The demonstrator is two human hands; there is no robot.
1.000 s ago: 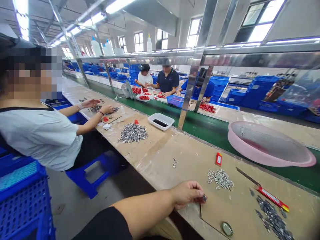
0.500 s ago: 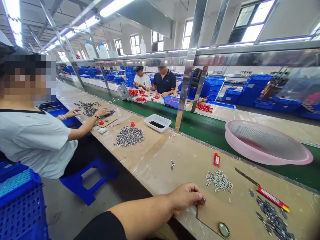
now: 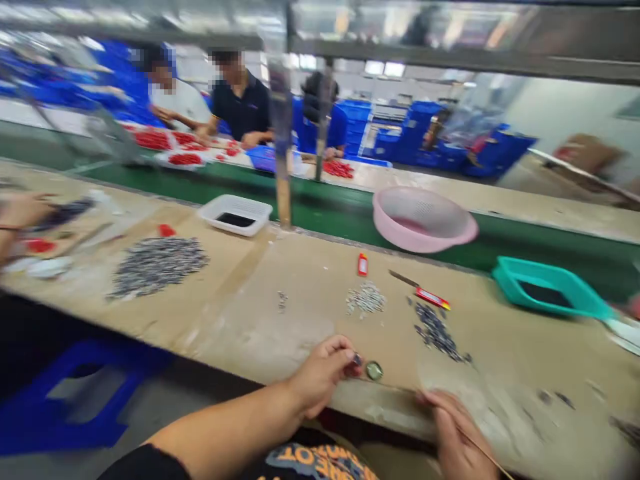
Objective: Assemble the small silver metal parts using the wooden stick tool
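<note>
My left hand (image 3: 323, 373) is closed at the table's front edge, pinching a small dark piece (image 3: 357, 360) between thumb and fingers. Just right of those fingertips lies a crown bottle cap (image 3: 373, 371), inner side up. My right hand (image 3: 457, 430) is at the front edge further right, its fingers closed on a thin light-brown stick (image 3: 483, 452) that slants down out of view; its tip cannot be made out. Beyond the hands lie a pile of small silvery pieces (image 3: 367, 300), a pile of dark flat pieces (image 3: 436, 331) and a red-handled knife (image 3: 433, 298).
A pink strainer basket (image 3: 425, 240), a white tray (image 3: 250, 230) and a teal tray (image 3: 545, 310) stand along the back. A metal post (image 3: 280, 147) rises behind the table. A co-worker's hand (image 3: 25, 210) is at far left, near a large grey pile (image 3: 157, 267).
The view has swung right and down, bringing my right hand with the stick and the teal tray into sight. My left hand still pinches the small dark piece.
</note>
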